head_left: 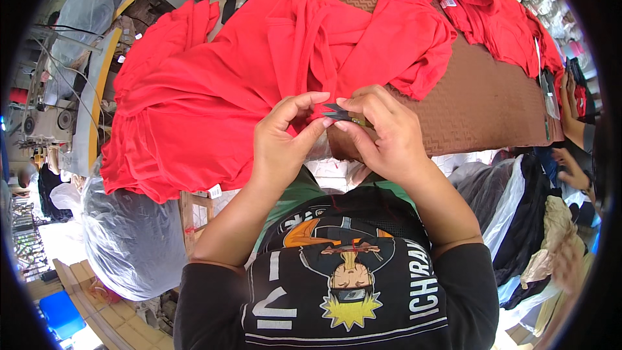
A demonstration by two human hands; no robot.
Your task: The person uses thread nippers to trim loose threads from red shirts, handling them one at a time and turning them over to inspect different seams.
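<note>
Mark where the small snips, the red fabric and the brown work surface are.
Small snips [343, 115], head view: the dark blades.
Red fabric [214, 91], head view: the broad spread at left.
Brown work surface [486, 104], head view: bare part at right.

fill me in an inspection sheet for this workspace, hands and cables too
surface: brown textured tabletop, partly covered
job's things: crumpled red cloth garments; small dark-bladed metal thread snips
clutter: clear plastic-wrapped bundle lower left; crumpled tan cloth lower right
hands: right hand grips the snips; left hand at the blade tips, grip unclear
cables: thin dark cables, upper left
surroundings: white sewing machine at left; another person's hand at right
</note>
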